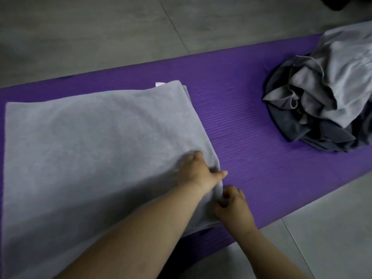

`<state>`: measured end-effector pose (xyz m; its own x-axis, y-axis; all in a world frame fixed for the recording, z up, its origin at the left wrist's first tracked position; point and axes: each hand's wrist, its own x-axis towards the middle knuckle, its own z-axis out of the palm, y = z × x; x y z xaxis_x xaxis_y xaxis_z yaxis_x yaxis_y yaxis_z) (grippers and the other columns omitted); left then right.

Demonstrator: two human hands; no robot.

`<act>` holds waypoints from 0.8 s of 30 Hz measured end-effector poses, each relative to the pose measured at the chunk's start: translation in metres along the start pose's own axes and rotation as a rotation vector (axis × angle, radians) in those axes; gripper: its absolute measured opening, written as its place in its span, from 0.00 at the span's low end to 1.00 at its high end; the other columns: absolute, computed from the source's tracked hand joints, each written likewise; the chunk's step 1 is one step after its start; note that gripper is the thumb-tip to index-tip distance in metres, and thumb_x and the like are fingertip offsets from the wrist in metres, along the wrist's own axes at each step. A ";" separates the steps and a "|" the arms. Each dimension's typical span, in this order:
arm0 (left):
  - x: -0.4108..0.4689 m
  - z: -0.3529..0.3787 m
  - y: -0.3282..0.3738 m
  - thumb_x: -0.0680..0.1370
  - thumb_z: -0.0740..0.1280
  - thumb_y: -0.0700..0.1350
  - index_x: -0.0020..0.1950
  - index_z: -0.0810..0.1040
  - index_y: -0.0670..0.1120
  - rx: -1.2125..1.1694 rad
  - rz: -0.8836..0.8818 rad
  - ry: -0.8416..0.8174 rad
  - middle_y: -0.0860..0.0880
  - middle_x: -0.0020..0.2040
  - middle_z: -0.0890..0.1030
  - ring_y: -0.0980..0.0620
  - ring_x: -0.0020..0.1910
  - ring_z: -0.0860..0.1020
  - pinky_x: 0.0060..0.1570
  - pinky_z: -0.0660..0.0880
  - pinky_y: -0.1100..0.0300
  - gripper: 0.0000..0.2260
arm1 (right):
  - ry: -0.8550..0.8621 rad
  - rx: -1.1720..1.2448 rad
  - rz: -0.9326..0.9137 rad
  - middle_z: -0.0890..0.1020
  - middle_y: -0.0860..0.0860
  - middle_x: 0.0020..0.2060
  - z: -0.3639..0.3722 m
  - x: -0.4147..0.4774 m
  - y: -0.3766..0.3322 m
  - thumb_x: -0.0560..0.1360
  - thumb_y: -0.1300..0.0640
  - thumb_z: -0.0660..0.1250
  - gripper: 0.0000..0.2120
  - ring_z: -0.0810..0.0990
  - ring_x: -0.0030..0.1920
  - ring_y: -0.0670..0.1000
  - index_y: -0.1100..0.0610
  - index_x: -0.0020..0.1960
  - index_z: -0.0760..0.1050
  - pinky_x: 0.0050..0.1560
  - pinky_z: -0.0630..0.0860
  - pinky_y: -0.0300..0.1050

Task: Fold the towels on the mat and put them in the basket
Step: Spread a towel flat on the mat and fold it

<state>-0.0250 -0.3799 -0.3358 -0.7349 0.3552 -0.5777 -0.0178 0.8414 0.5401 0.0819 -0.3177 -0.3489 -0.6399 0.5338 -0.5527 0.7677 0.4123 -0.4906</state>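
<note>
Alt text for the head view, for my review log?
Both hands grip the right edge of a light grey towel spread flat on a purple mat: the left hand farther up the edge, the right hand near the close corner. A crumpled pile of grey towels lies farther right on the mat.

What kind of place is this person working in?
Likely an indoor room, maybe a home: purple mat on a grey tiled floor, a grey towel spread on it, a towel pile beside.
</note>
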 end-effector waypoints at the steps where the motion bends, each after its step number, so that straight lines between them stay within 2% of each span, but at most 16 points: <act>1: 0.000 0.002 0.001 0.70 0.67 0.61 0.70 0.61 0.45 0.068 -0.002 0.018 0.45 0.71 0.63 0.45 0.69 0.63 0.65 0.63 0.53 0.36 | -0.006 0.000 0.013 0.68 0.50 0.46 0.000 0.000 0.002 0.72 0.62 0.64 0.06 0.69 0.42 0.50 0.56 0.46 0.67 0.41 0.65 0.41; 3: 0.003 0.008 0.003 0.70 0.67 0.62 0.71 0.58 0.45 0.181 -0.017 0.040 0.45 0.71 0.61 0.44 0.70 0.61 0.66 0.62 0.53 0.37 | -0.019 0.016 0.062 0.69 0.49 0.47 0.000 0.002 0.007 0.73 0.62 0.62 0.12 0.69 0.44 0.50 0.58 0.56 0.67 0.44 0.67 0.42; 4: 0.004 0.011 0.005 0.70 0.67 0.62 0.71 0.58 0.45 0.234 -0.020 0.043 0.44 0.70 0.61 0.44 0.69 0.61 0.66 0.62 0.53 0.37 | -0.027 0.021 0.079 0.71 0.48 0.43 0.000 0.003 0.008 0.73 0.62 0.62 0.11 0.71 0.44 0.50 0.57 0.55 0.67 0.44 0.68 0.42; 7: 0.005 0.014 0.006 0.70 0.65 0.63 0.70 0.60 0.44 0.277 -0.043 0.047 0.44 0.68 0.63 0.44 0.68 0.62 0.65 0.61 0.51 0.36 | -0.023 0.077 0.070 0.71 0.46 0.31 -0.004 -0.003 0.002 0.72 0.61 0.63 0.06 0.72 0.36 0.50 0.56 0.42 0.65 0.36 0.67 0.42; 9: 0.005 0.009 0.005 0.70 0.64 0.65 0.68 0.66 0.45 0.101 -0.071 0.060 0.45 0.67 0.67 0.44 0.67 0.66 0.66 0.63 0.52 0.34 | 0.005 0.155 -0.028 0.71 0.46 0.29 -0.004 -0.013 -0.006 0.71 0.60 0.64 0.10 0.69 0.31 0.45 0.52 0.35 0.64 0.31 0.66 0.38; 11: 0.005 0.001 0.001 0.69 0.66 0.64 0.63 0.70 0.43 -0.112 -0.065 0.045 0.45 0.63 0.73 0.45 0.63 0.71 0.63 0.68 0.53 0.31 | 0.054 0.188 -0.199 0.71 0.45 0.30 0.005 -0.025 -0.016 0.67 0.55 0.61 0.05 0.71 0.31 0.43 0.50 0.34 0.65 0.32 0.65 0.33; 12: 0.003 -0.005 -0.002 0.69 0.69 0.60 0.60 0.72 0.43 -0.166 -0.050 0.028 0.45 0.60 0.75 0.46 0.60 0.74 0.60 0.70 0.56 0.28 | 0.064 0.191 -0.272 0.71 0.43 0.31 0.010 -0.030 -0.022 0.64 0.55 0.59 0.01 0.72 0.34 0.41 0.51 0.35 0.67 0.34 0.66 0.32; 14: 0.000 -0.020 -0.013 0.71 0.70 0.50 0.56 0.73 0.42 -0.185 -0.011 0.019 0.45 0.55 0.79 0.46 0.55 0.77 0.50 0.71 0.60 0.19 | 0.056 0.204 -0.393 0.70 0.41 0.31 0.023 -0.038 -0.035 0.63 0.52 0.56 0.09 0.71 0.37 0.38 0.55 0.36 0.71 0.36 0.66 0.29; 16: -0.004 -0.042 -0.030 0.73 0.67 0.41 0.55 0.74 0.40 -0.193 0.005 0.057 0.43 0.54 0.80 0.44 0.54 0.78 0.48 0.71 0.59 0.12 | 0.041 0.194 -0.495 0.68 0.40 0.32 0.034 -0.043 -0.052 0.62 0.48 0.52 0.18 0.68 0.37 0.40 0.58 0.39 0.74 0.36 0.65 0.25; 18: -0.010 -0.070 -0.055 0.73 0.65 0.38 0.56 0.75 0.38 -0.197 0.004 0.106 0.41 0.55 0.80 0.43 0.55 0.77 0.50 0.72 0.59 0.12 | 0.017 0.124 -0.592 0.72 0.43 0.33 0.046 -0.051 -0.073 0.62 0.51 0.53 0.13 0.68 0.38 0.42 0.51 0.43 0.72 0.37 0.65 0.24; 20: -0.020 -0.103 -0.086 0.73 0.66 0.38 0.58 0.75 0.38 -0.137 0.006 0.137 0.40 0.57 0.79 0.43 0.56 0.77 0.51 0.71 0.60 0.14 | -0.004 0.043 -0.739 0.79 0.50 0.36 0.065 -0.059 -0.094 0.62 0.54 0.55 0.14 0.72 0.41 0.45 0.49 0.47 0.69 0.40 0.67 0.30; 22: -0.034 -0.136 -0.126 0.74 0.66 0.38 0.60 0.74 0.38 -0.092 -0.024 0.137 0.40 0.59 0.78 0.44 0.58 0.76 0.51 0.69 0.62 0.15 | -0.115 -0.086 -0.877 0.81 0.54 0.44 0.090 -0.071 -0.114 0.62 0.54 0.55 0.20 0.75 0.46 0.45 0.50 0.54 0.72 0.45 0.68 0.34; 24: -0.052 -0.163 -0.169 0.74 0.67 0.39 0.60 0.74 0.38 -0.079 -0.094 0.127 0.41 0.60 0.77 0.45 0.58 0.75 0.45 0.67 0.66 0.15 | -0.280 -0.181 -0.966 0.78 0.56 0.54 0.111 -0.083 -0.135 0.67 0.55 0.58 0.24 0.77 0.54 0.54 0.56 0.63 0.71 0.51 0.69 0.38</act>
<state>-0.0949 -0.6070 -0.2974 -0.8074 0.2179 -0.5483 -0.1401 0.8319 0.5369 0.0279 -0.4996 -0.3111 -0.9554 -0.2683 -0.1235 -0.1024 0.6931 -0.7136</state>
